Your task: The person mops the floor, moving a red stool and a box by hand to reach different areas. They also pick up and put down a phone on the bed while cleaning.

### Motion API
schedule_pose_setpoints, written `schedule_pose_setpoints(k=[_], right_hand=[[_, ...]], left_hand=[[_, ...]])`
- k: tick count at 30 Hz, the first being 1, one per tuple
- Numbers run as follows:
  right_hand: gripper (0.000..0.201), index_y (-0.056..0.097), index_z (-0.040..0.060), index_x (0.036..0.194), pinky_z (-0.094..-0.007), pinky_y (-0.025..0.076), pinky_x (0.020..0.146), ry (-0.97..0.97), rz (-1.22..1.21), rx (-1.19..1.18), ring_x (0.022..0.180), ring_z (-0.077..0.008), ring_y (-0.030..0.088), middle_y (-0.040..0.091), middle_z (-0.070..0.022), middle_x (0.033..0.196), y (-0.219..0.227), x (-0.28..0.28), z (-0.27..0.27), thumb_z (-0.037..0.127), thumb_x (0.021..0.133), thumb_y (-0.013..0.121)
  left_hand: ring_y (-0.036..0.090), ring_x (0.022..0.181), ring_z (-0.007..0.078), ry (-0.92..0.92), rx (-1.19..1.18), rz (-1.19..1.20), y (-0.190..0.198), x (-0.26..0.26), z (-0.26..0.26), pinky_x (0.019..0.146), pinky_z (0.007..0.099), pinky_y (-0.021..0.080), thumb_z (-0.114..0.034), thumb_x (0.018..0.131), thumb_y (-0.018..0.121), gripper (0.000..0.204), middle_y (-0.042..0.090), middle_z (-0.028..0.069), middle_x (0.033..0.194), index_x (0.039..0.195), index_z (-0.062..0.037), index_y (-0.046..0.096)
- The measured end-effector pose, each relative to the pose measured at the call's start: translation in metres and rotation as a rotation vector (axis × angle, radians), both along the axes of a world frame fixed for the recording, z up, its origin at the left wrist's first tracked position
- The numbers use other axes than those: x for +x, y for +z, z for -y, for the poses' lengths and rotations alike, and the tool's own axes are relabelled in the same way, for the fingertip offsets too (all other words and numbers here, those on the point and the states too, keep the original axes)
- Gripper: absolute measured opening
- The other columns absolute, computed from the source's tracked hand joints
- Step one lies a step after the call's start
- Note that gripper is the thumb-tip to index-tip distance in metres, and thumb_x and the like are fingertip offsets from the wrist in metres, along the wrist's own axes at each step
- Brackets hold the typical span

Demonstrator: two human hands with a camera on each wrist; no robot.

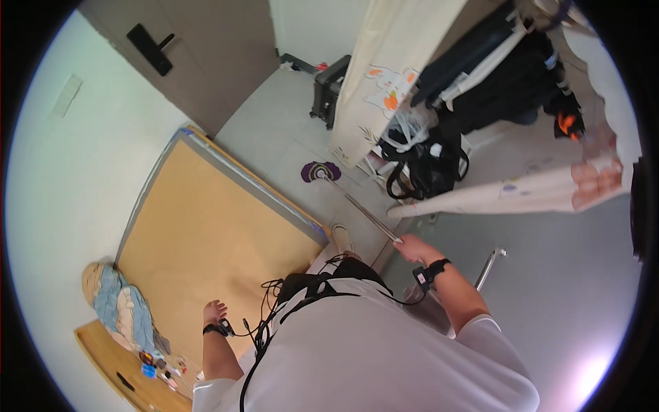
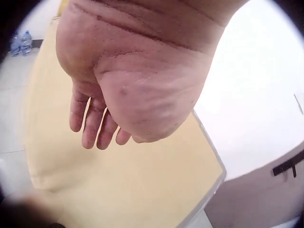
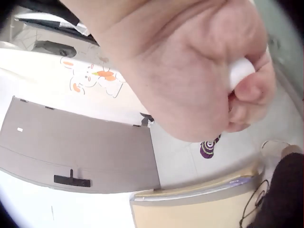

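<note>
My right hand [image 1: 413, 248] grips the upper end of a mop's metal pole [image 1: 371, 218]. The pole slants forward and to the left, down to the purple and white striped mop head [image 1: 320, 172] on the tiled floor. In the right wrist view the pole's white end cap [image 3: 241, 72] pokes out of the curled fingers, and part of the mop head [image 3: 207, 148] shows beyond the hand. My left hand [image 1: 215, 311] hangs over the yellow bed surface [image 1: 206, 213], holding nothing. Its fingers [image 2: 90, 128] are loosely bent in the left wrist view.
The bed's grey edge borders the floor strip on the left. A black suitcase [image 1: 329, 93], a curtain [image 1: 384, 75] with a rabbit print, and a black bag [image 1: 432, 168] stand along the right. A grey door [image 1: 199, 48] is at the back. Bunched bedding [image 1: 123, 305] lies far left.
</note>
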State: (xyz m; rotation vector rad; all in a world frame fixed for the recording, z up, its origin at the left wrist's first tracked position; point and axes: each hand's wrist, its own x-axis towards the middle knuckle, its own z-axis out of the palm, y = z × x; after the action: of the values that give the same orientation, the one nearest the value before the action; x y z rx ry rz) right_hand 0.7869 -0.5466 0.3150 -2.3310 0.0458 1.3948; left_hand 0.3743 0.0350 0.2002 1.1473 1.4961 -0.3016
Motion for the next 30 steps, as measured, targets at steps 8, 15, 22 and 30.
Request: schedule_pose_setpoints(k=[8,15,22,30], right_hand=[[0.044,0.060,-0.0052,0.077,-0.0422,0.047,0.059,0.592,0.300,0.026,0.066,-0.0336,0.060,0.061,-0.0202,0.071,-0.070,0.163,-0.082,0.033,0.088,0.042],[0.040,0.061,-0.0038,0.089,-0.0424,0.046,0.076,0.708,0.250,-0.028,0.084,-0.0395,0.057,0.060,-0.0245,0.086,-0.088,0.201,-0.090,0.031,0.087,0.042],[0.040,0.060,-0.0050,0.091,-0.0391,0.047,0.069,0.597,-0.031,-0.354,0.076,-0.0311,0.062,0.062,-0.0210,0.081,-0.029,0.161,0.046,0.033,0.083,0.050],[0.040,0.061,-0.0023,0.092,-0.0379,0.046,0.072,0.676,-0.148,-0.743,0.081,-0.0305,0.061,0.062,-0.0192,0.084,0.110,0.149,0.092,0.035,0.082,0.051]], left_hand=[[0.060,0.085,0.0269,0.193,-0.026,-0.125,0.048,-0.049,0.136,0.066,0.0370,0.049,-0.023,0.087,0.038,0.038,0.057,0.0180,0.106,0.117,0.0001,0.043],[0.059,0.091,0.0287,0.255,-0.084,-0.120,0.064,-0.057,0.205,0.068,0.0383,0.050,-0.025,0.088,0.035,0.043,0.053,0.0191,0.112,0.122,0.0021,0.039],[0.060,0.089,0.0276,0.336,-0.132,-0.143,0.025,-0.054,0.194,0.065,0.0354,0.050,-0.025,0.089,0.035,0.039,0.057,0.0171,0.107,0.118,0.0000,0.042],[0.060,0.089,0.0275,0.158,-0.094,-0.068,0.001,-0.001,0.155,0.069,0.0378,0.050,-0.025,0.087,0.037,0.039,0.056,0.0165,0.109,0.118,-0.0023,0.043]])
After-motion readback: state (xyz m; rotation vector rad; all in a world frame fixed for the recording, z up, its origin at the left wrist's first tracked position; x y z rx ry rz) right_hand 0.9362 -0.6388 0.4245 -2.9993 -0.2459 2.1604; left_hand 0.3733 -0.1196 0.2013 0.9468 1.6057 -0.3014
